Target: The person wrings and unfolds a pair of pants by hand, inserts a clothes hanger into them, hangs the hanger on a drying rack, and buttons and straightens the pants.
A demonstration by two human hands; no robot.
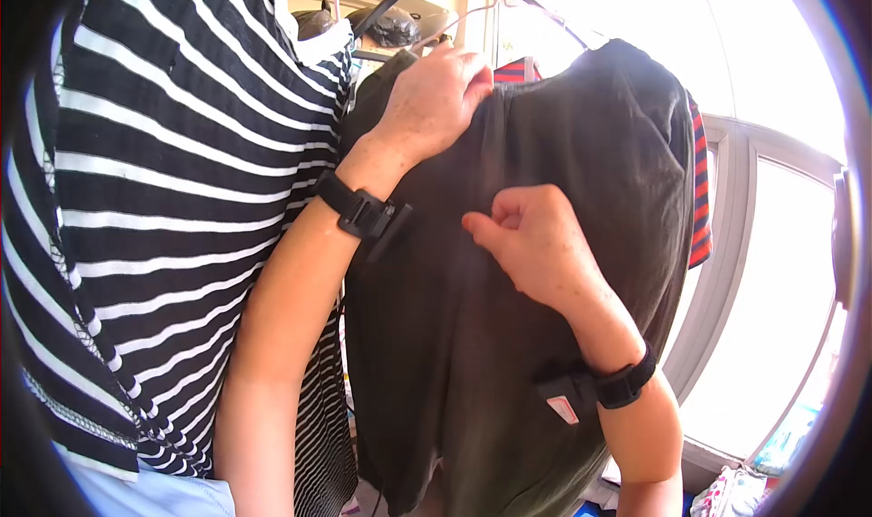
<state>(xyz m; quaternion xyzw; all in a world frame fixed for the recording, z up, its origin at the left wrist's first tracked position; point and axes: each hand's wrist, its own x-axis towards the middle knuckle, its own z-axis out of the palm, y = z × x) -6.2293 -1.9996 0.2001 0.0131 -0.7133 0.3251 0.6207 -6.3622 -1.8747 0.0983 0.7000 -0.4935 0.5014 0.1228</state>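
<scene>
A dark olive garment [545, 335] hangs right in front of me on a thin wire hanger [459, 14]. At its top edge, my left hand [434, 99] is closed, with its fingertips pinching the cloth. Lower down, beside the vertical fold in the middle of the garment, is my right hand [540, 240]. Its fingers are curled in and the thumb points left; whether anything thin is between them is hidden. Each wrist wears a black strap, the left strap [359, 210] and the right strap [627, 382], with a small dark device attached.
A black-and-white striped garment [182, 181] hangs close on the left. Behind the olive one shows a red-and-dark striped garment [699, 190]. A dark metal rack bar [392, 2] runs overhead. Bright framed windows [740, 244] stand on the right, with patterned cloth [734, 492] below.
</scene>
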